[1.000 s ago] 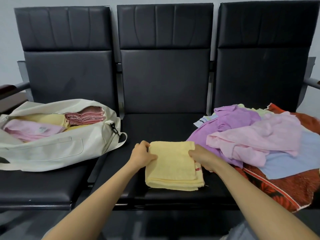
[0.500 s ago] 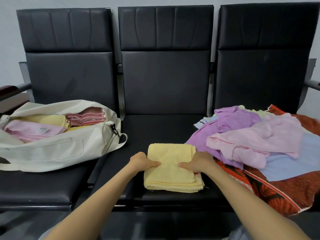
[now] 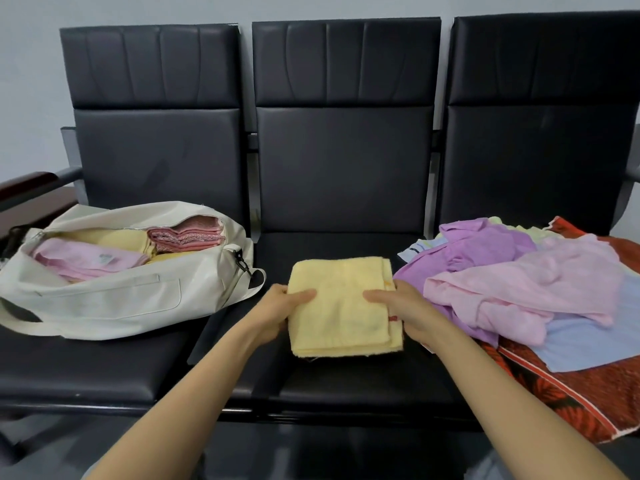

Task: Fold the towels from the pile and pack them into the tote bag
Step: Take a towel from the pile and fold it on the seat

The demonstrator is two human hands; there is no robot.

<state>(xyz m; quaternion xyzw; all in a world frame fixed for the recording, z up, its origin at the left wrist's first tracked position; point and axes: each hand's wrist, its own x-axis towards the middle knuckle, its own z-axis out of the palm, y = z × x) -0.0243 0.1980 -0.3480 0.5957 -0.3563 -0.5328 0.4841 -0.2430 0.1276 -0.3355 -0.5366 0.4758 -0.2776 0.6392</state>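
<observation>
A folded yellow towel (image 3: 341, 306) is on the middle black seat. My left hand (image 3: 278, 308) grips its left edge with the thumb on top. My right hand (image 3: 403, 311) grips its right edge the same way. The cream tote bag (image 3: 114, 299) lies open on the left seat, holding a folded pink towel (image 3: 83, 259), a yellow one and a dusty-rose one (image 3: 188, 233). The pile of unfolded towels (image 3: 526, 282) covers the right seat: purple, pale pink, light blue and a red patterned one (image 3: 571, 386).
Three joined black padded seats (image 3: 343, 168) stand against a pale wall. A dark armrest (image 3: 31, 183) juts out at the far left, another at the far right edge. The bag's strap (image 3: 256, 278) hangs toward the middle seat.
Both hands slid from the towel's far corners to its side edges and now clasp it there. The towel looks slightly raised at its near edge.
</observation>
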